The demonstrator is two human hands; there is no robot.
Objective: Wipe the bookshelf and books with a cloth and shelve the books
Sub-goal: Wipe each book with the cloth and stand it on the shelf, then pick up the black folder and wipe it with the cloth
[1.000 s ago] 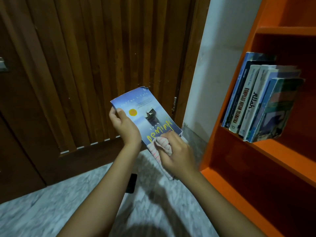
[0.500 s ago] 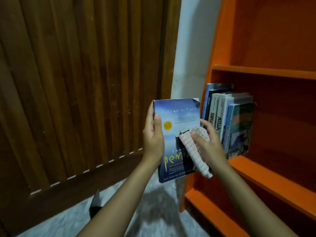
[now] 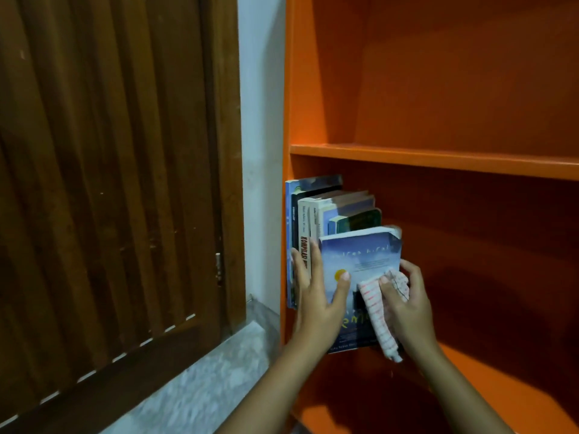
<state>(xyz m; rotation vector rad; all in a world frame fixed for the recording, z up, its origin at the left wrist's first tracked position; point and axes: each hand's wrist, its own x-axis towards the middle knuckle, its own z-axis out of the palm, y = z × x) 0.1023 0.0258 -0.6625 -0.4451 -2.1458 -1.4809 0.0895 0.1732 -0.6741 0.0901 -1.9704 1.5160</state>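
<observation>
Blue paperback book (image 3: 363, 255) with a yellow sun on its cover is held upright at the middle level of an orange wooden bookshelf (image 3: 438, 158), just right of a row of standing books (image 3: 313, 220). The left hand (image 3: 316, 302) grips the paperback's left edge, thumb across the cover and fingers straight up beside the row's spines. The right hand (image 3: 407, 305) clasps the right edge and pinches a white red-striped cloth (image 3: 376, 311) against the cover. The cloth's end hangs below the book. A dark slatted wooden door (image 3: 109, 183) stands to the left.

book (image 3: 360, 255) right of shelved books (image 3: 308, 220) | bookshelf (image 3: 438, 158) right of door (image 3: 109, 183)
</observation>
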